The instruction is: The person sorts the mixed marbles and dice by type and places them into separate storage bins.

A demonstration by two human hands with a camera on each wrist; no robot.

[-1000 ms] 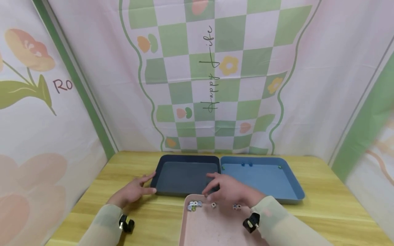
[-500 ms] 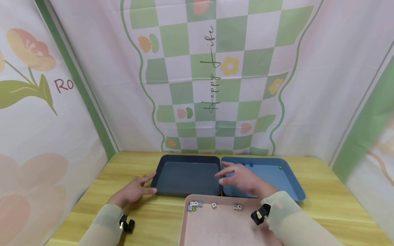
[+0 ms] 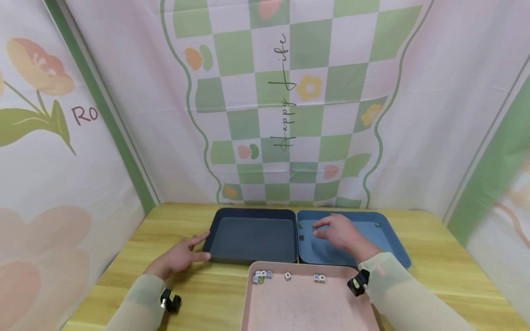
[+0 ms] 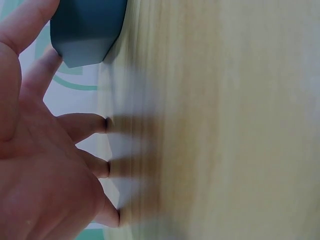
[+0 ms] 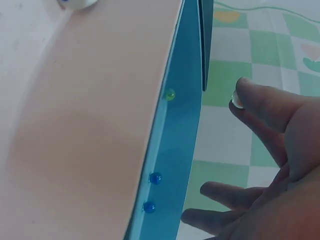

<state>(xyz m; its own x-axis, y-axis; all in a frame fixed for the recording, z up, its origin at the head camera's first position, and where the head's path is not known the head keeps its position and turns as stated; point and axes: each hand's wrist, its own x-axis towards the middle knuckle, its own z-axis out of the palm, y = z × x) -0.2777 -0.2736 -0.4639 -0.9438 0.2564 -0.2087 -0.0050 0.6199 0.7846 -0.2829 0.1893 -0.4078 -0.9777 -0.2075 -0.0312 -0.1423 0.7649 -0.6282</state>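
Observation:
My right hand [image 3: 341, 233] is over the blue tray [image 3: 395, 239]. Its thumb and index finger pinch a small clear marble [image 5: 237, 100], best seen in the right wrist view; the other fingers stay spread. A green marble [image 5: 170, 94] and two blue marbles [image 5: 155, 178] lie in the blue tray. My left hand [image 3: 180, 256] is at the left side of the dark tray [image 3: 248, 259], thumb and index finger touching its wall. In the left wrist view, its other straight fingers rest on the table [image 4: 215, 150].
A pink tray [image 3: 290, 308] stands in front, overlapping the near edges of the other trays in view. Near its far wall lie several dice [image 3: 263, 274], a single die [image 3: 287, 276], a pair of dice [image 3: 319, 278] and a yellow-green marble [image 3: 261, 280]. A patterned curtain [image 3: 306, 115] hangs behind.
My right hand has moved right and slightly away, from the pink tray's far edge to above the blue tray. The left hand has stayed at the dark tray.

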